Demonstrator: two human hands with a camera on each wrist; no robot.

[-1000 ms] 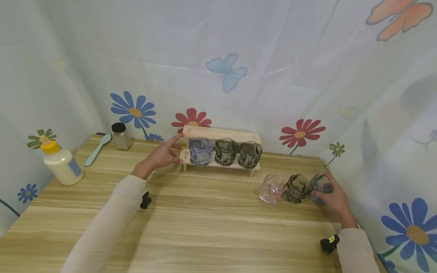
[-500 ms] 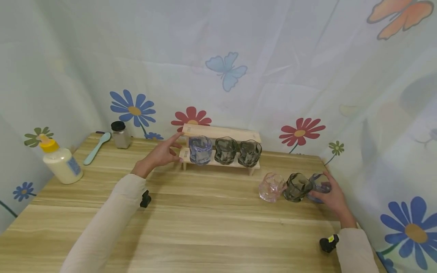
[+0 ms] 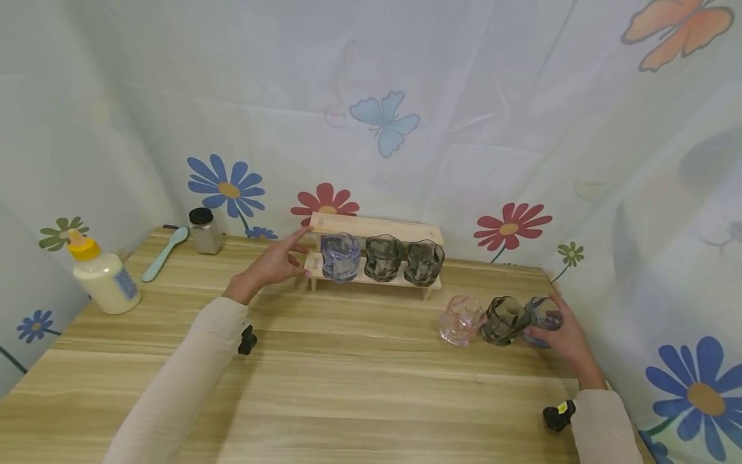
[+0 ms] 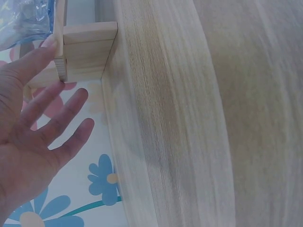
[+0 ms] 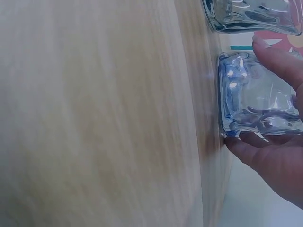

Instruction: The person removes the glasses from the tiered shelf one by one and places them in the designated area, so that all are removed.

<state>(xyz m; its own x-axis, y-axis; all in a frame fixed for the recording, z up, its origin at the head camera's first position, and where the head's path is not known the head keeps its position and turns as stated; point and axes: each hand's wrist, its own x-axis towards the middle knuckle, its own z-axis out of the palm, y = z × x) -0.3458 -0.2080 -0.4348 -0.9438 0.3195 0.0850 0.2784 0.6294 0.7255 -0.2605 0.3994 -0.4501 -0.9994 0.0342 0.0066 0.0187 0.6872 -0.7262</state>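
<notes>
At the left end of a two-step wooden rack [image 3: 377, 227], my left hand [image 3: 277, 259] is spread, with thumb and fingertips touching the rack's edge. In the left wrist view, the thumb of the left hand [image 4: 40, 123] lies against the end of one shelf [image 4: 60, 33]. Along the lower step stand a bluish glass [image 3: 341, 261] and two dark grey glasses [image 3: 383, 261]. On the table at right, my right hand [image 3: 570, 338] grips a blue glass [image 5: 260, 97] between thumb and fingers, and its base meets the tabletop. Left of it stand a smoky glass [image 3: 504, 320] and a pink glass [image 3: 461, 321].
At the far left of the wooden table [image 3: 359, 399] are a glue bottle [image 3: 107, 280] with a yellow cap, a pale green spoon [image 3: 165, 254] and a black-lidded jar [image 3: 205, 233]. A flower-printed curtain [image 3: 493, 129] hangs close behind and at both sides.
</notes>
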